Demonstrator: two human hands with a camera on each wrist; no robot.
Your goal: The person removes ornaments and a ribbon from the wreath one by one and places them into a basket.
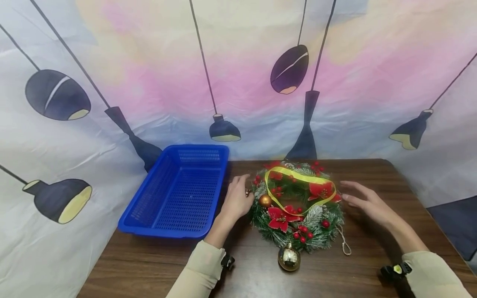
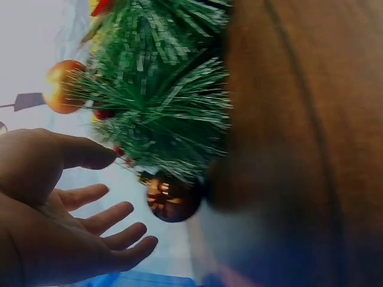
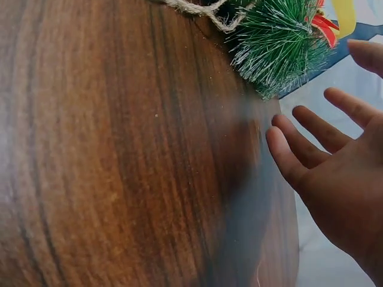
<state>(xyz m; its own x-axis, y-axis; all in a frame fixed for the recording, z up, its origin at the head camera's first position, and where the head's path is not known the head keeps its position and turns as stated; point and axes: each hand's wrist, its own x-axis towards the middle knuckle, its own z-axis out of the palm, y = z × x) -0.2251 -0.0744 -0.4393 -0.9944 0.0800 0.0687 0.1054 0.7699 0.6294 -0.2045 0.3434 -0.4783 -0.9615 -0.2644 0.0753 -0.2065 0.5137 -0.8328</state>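
The left hand (image 1: 235,201) lies open, fingers straight and a little spread, at the left edge of the wreath (image 1: 297,207); its thumb tip meets the green needles, and the palm holds nothing. The right hand (image 1: 367,201) is likewise released, fingers stretched out and apart, just beside the wreath's right edge, apart from it; in the right wrist view the fingertips (image 3: 281,143) stand close to the needles without touching.

The wreath lies flat on the tabletop (image 1: 149,265) between the two hands. Being a ring, it has no long axis; its open middle faces up. A yellow ribbon (image 1: 298,177) loops across its far half, red fabric flowers (image 1: 280,218) and berries sit around the ring, and a small orange ball (image 1: 265,200) sits just right of the left hand's fingers. A gold bauble (image 1: 288,257) rests at the wreath's near edge, between the two forearms. A twine loop (image 1: 344,243) trails from the rim, nearer than the right hand.

To the left of the left hand, close beside it, stands a blue basket (image 1: 175,225), its mesh floor bare. Nothing lies between either hand and the wreath.
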